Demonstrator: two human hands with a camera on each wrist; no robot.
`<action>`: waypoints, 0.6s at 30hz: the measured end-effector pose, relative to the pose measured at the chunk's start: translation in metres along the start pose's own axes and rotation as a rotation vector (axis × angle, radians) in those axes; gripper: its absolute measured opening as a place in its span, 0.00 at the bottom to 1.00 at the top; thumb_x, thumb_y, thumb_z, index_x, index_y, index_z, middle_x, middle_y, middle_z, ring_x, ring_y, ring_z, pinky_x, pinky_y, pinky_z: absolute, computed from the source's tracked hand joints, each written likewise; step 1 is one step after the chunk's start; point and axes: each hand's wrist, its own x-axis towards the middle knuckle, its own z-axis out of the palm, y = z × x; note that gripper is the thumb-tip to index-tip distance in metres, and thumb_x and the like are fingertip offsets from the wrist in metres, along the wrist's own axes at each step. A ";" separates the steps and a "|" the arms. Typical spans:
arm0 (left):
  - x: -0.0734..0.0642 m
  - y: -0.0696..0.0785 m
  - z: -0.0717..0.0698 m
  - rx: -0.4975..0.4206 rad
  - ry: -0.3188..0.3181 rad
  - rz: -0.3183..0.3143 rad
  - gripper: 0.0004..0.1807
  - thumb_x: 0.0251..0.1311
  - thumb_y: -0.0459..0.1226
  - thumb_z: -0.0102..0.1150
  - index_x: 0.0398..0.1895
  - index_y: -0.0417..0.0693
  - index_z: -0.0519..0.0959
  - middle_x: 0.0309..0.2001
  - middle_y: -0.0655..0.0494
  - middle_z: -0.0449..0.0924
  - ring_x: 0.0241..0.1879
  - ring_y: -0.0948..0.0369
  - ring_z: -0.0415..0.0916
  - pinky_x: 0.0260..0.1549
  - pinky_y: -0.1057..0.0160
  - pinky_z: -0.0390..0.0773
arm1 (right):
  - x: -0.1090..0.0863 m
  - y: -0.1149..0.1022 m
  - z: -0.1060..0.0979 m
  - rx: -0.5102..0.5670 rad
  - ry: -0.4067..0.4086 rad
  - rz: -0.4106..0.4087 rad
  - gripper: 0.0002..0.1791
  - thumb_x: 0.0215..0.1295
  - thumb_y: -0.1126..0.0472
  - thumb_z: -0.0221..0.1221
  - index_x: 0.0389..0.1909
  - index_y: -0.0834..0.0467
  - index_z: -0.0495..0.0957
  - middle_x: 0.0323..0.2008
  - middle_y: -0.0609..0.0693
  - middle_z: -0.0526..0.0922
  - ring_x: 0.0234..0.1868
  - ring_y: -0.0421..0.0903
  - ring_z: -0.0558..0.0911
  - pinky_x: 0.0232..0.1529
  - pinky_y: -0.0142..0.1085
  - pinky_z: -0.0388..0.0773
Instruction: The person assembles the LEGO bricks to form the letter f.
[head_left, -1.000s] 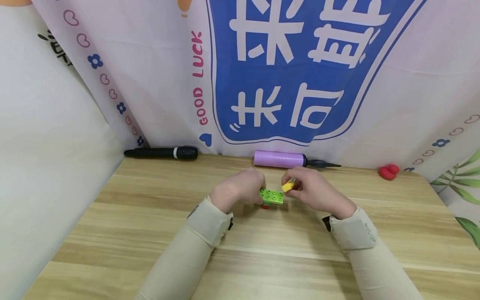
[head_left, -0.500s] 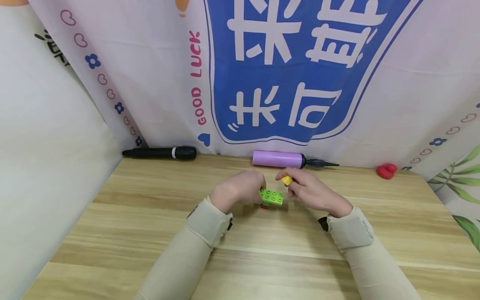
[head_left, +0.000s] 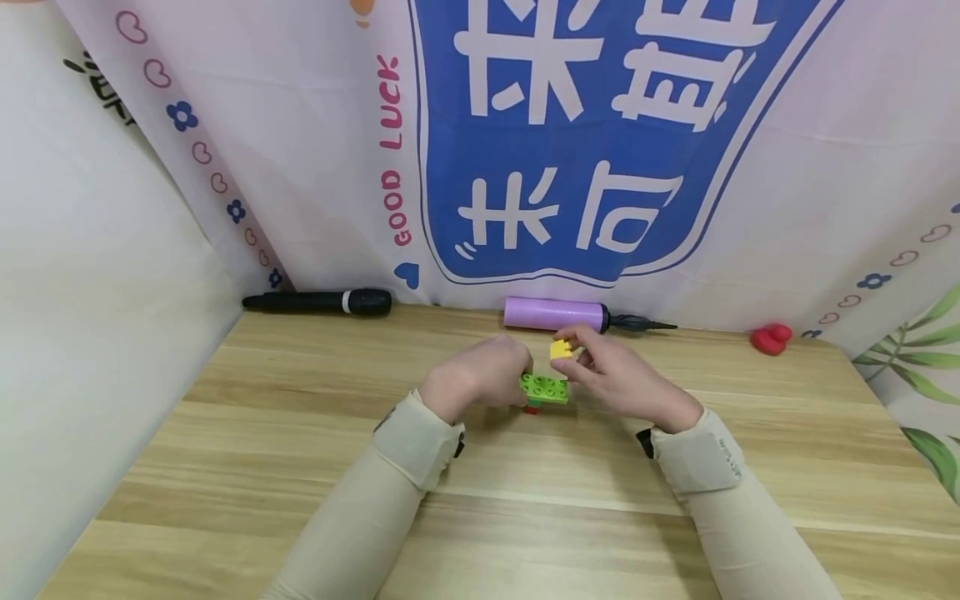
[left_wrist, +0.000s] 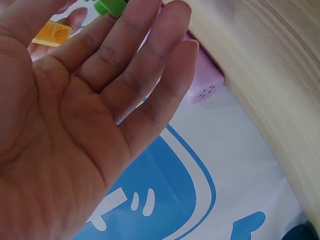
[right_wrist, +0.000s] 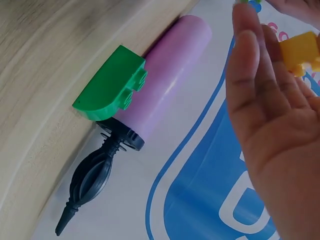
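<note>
My left hand (head_left: 491, 371) pinches the left end of a small stack of toy building bricks. A bright green studded brick (head_left: 546, 388) tops the stack, with a red piece (head_left: 532, 409) showing low beneath it. Between the thumb and fingers of my right hand (head_left: 626, 375) is a small yellow brick (head_left: 561, 350), just behind and above the green one. In the left wrist view the yellow brick (left_wrist: 52, 34) appears at the upper left, and part of a green brick (left_wrist: 111, 6) shows past the fingers. My left fingertips are partly hidden behind the stack.
A rounded green brick (right_wrist: 112, 85) stands before the purple hand pump (right_wrist: 167, 75) in the right wrist view; my right hand hides it from the head view. Along the table's back edge lie a black pen-shaped object (head_left: 318, 302) and a small red object (head_left: 771, 339).
My right hand has turned the yellow brick in its fingers and shifted it slightly left and away from me. The left hand and its stack have stayed almost still.
</note>
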 end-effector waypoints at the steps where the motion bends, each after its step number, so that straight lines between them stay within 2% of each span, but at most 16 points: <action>1: 0.000 0.000 0.000 -0.004 -0.007 -0.003 0.09 0.62 0.36 0.74 0.43 0.46 0.86 0.35 0.58 0.83 0.31 0.61 0.76 0.38 0.63 0.79 | 0.000 0.000 0.000 -0.011 0.014 -0.001 0.23 0.79 0.47 0.60 0.65 0.56 0.74 0.45 0.51 0.87 0.45 0.47 0.86 0.46 0.44 0.83; 6: -0.002 -0.002 -0.003 -0.038 -0.041 -0.014 0.14 0.65 0.36 0.71 0.52 0.45 0.85 0.42 0.56 0.84 0.36 0.60 0.78 0.41 0.62 0.80 | -0.001 -0.003 0.001 -0.035 0.097 -0.062 0.21 0.72 0.53 0.68 0.60 0.57 0.79 0.54 0.53 0.86 0.48 0.50 0.85 0.49 0.48 0.85; 8: -0.003 -0.003 -0.004 -0.030 -0.046 -0.008 0.13 0.66 0.37 0.69 0.51 0.45 0.84 0.44 0.55 0.84 0.37 0.60 0.79 0.42 0.61 0.80 | -0.001 -0.005 0.001 -0.032 0.121 -0.082 0.21 0.71 0.57 0.70 0.61 0.58 0.80 0.55 0.52 0.86 0.47 0.49 0.86 0.51 0.51 0.85; 13: -0.002 -0.005 -0.005 0.020 -0.050 0.011 0.13 0.72 0.43 0.66 0.51 0.45 0.83 0.44 0.55 0.83 0.39 0.59 0.78 0.47 0.59 0.80 | -0.002 -0.007 0.000 -0.047 0.122 -0.106 0.22 0.68 0.60 0.71 0.61 0.57 0.83 0.49 0.49 0.89 0.45 0.46 0.86 0.51 0.52 0.84; 15: -0.002 -0.005 -0.005 0.027 -0.055 0.009 0.16 0.72 0.45 0.67 0.55 0.45 0.83 0.47 0.55 0.84 0.41 0.58 0.78 0.49 0.59 0.80 | -0.002 -0.006 -0.002 -0.072 0.120 -0.087 0.21 0.67 0.59 0.72 0.60 0.57 0.84 0.47 0.49 0.88 0.45 0.48 0.86 0.49 0.51 0.85; 18: 0.000 -0.001 -0.003 0.039 -0.050 0.002 0.22 0.70 0.45 0.69 0.62 0.46 0.81 0.53 0.54 0.85 0.45 0.58 0.80 0.54 0.57 0.81 | -0.003 -0.003 -0.007 -0.115 0.140 -0.016 0.19 0.66 0.55 0.73 0.55 0.57 0.84 0.46 0.49 0.87 0.46 0.51 0.86 0.47 0.48 0.85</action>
